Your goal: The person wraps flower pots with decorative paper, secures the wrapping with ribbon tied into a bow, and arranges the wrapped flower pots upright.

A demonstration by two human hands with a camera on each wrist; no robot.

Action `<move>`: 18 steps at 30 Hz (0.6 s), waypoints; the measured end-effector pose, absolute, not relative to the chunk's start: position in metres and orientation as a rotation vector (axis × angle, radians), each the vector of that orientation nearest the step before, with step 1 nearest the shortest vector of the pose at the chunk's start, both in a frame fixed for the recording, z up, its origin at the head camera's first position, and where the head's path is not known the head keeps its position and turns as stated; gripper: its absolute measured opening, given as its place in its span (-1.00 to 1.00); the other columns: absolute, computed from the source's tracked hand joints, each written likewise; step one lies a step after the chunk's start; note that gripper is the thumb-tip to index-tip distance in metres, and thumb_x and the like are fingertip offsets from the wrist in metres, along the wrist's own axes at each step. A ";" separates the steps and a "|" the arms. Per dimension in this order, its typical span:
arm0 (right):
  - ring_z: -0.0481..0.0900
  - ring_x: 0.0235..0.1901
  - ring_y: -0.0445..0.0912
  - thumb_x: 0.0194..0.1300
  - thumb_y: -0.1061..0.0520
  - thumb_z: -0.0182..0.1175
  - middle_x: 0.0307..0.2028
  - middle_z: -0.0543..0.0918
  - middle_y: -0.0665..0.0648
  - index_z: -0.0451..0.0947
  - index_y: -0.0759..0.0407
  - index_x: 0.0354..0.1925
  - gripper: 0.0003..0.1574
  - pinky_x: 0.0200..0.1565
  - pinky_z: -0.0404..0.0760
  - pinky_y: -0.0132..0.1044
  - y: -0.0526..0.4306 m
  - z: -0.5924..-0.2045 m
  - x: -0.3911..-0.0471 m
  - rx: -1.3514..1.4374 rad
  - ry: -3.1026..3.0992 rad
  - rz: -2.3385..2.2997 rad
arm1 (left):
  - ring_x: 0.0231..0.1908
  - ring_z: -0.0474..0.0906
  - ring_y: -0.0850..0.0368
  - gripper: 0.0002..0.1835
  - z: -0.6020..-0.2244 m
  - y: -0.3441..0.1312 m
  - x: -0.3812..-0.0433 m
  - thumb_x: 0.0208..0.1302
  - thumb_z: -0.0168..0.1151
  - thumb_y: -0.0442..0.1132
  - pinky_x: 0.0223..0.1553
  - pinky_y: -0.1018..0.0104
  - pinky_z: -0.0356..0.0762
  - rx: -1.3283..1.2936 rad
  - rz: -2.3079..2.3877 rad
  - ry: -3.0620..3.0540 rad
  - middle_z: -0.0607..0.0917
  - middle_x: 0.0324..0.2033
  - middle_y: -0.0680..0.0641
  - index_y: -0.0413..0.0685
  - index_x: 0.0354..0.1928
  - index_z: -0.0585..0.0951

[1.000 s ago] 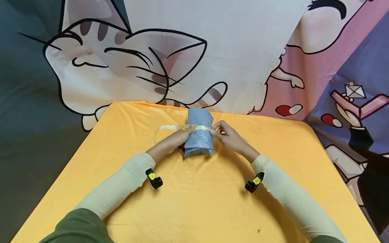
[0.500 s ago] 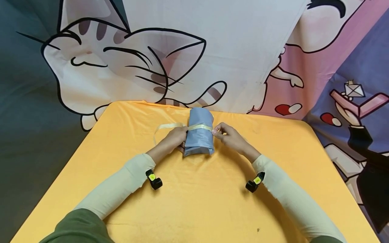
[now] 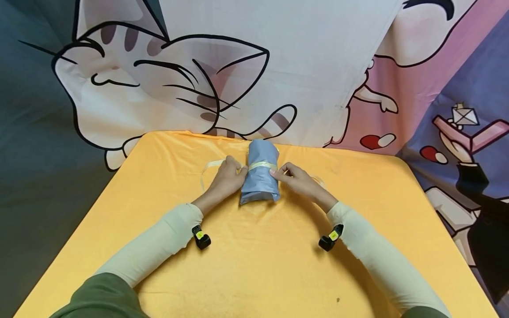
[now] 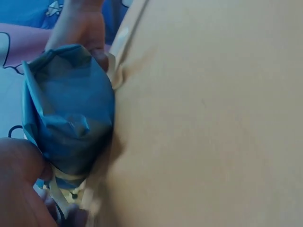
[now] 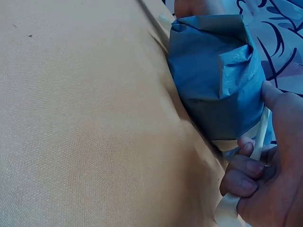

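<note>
A blue wrapped bundle [image 3: 260,183] with folded ends lies near the far edge of the table. Around its middle runs a pale yellow ribbon [image 3: 261,164]. My left hand [image 3: 226,180] is at the bundle's left side, the ribbon passing between thumb and fingers; its fingertips are partly hidden and blurred in the left wrist view. On the other side, my right hand [image 3: 297,180] holds the ribbon in curled fingers [image 5: 244,182], while its thumb [image 5: 272,94] presses the bundle's side. Loose ribbon tails [image 3: 210,165] trail beyond both hands.
A yellow cloth covers the table [image 3: 254,260]. Right behind its far edge hangs a cartoon-printed curtain [image 3: 318,75]. Black wrist cameras [image 3: 201,238] sit on both forearms.
My left hand has drawn back from the bundle's top to its left side, knuckles lifting. The right thumb has shifted left onto the bundle. The bundle has barely moved.
</note>
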State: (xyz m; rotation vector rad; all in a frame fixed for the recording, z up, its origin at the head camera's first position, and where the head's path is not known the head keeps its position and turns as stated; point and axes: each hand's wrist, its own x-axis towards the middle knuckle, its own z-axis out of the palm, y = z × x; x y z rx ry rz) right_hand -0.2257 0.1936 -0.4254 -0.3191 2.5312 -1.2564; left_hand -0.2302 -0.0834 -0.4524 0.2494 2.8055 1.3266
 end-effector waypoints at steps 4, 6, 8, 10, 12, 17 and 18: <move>0.43 -0.31 -0.04 0.63 -0.48 0.22 -0.34 0.45 0.01 0.53 0.08 0.04 -0.34 -0.19 0.45 -0.18 0.192 -0.424 -0.225 -0.294 2.536 -1.238 | 0.24 0.48 -0.24 -0.78 -0.442 -0.083 -0.232 0.77 0.10 -0.15 0.31 -0.16 0.47 0.505 1.290 2.875 0.61 0.14 -0.23 -0.16 0.16 0.54; 0.42 -0.32 -0.04 0.62 -0.49 0.22 -0.34 0.45 0.01 0.53 0.07 0.03 -0.33 -0.20 0.44 -0.17 0.191 -0.422 -0.224 -0.280 2.545 -1.227 | 0.27 0.54 -0.28 -0.80 -0.441 -0.084 -0.237 0.80 0.05 -0.21 0.37 -0.21 0.48 0.621 1.260 2.852 0.68 0.18 -0.23 -0.15 0.20 0.57; 0.42 -0.32 -0.04 0.62 -0.50 0.21 -0.35 0.45 0.01 0.53 0.07 0.03 -0.32 -0.20 0.44 -0.17 0.191 -0.421 -0.223 -0.267 2.547 -1.222 | 0.16 0.62 -0.21 -0.80 -0.443 -0.085 -0.242 0.84 -0.01 -0.21 0.29 -0.17 0.54 0.669 1.261 2.806 0.72 0.11 -0.21 -0.12 0.17 0.57; 0.43 -0.31 -0.04 0.61 -0.52 0.20 -0.34 0.46 0.01 0.53 0.06 0.03 -0.31 -0.19 0.45 -0.17 0.190 -0.420 -0.222 -0.260 2.553 -1.211 | 0.00 0.63 -0.12 -0.79 -0.451 -0.088 -0.249 0.86 -0.06 -0.17 0.13 -0.07 0.59 0.696 1.283 2.779 0.71 0.02 -0.19 -0.10 0.14 0.54; 0.44 -0.30 -0.04 0.61 -0.52 0.21 -0.33 0.48 0.01 0.55 0.05 0.03 -0.31 -0.19 0.46 -0.17 0.191 -0.420 -0.221 -0.263 2.562 -1.204 | -0.12 0.59 -0.03 -0.74 -0.462 -0.092 -0.258 0.88 -0.09 -0.09 0.02 0.03 0.57 0.711 1.302 2.772 0.68 -0.07 -0.13 -0.07 0.12 0.53; 0.46 -0.30 -0.04 0.58 -0.53 0.24 -0.34 0.48 0.01 0.63 0.09 0.01 -0.28 -0.24 0.45 -0.19 0.198 -0.420 -0.221 -0.272 2.584 -1.192 | -0.21 0.49 0.00 -0.60 -0.464 -0.097 -0.259 0.88 -0.15 0.11 -0.05 0.09 0.47 0.689 1.356 2.721 0.55 -0.24 -0.07 -0.02 0.06 0.53; 0.46 -0.33 -0.04 0.57 -0.52 0.25 -0.35 0.47 0.00 0.64 0.11 0.02 -0.27 -0.27 0.44 -0.19 0.200 -0.420 -0.221 -0.264 2.574 -1.201 | -0.24 0.46 -0.02 -0.59 -0.460 -0.097 -0.256 0.88 -0.13 0.13 -0.07 0.07 0.46 0.685 1.365 2.707 0.52 -0.27 -0.07 -0.01 0.06 0.55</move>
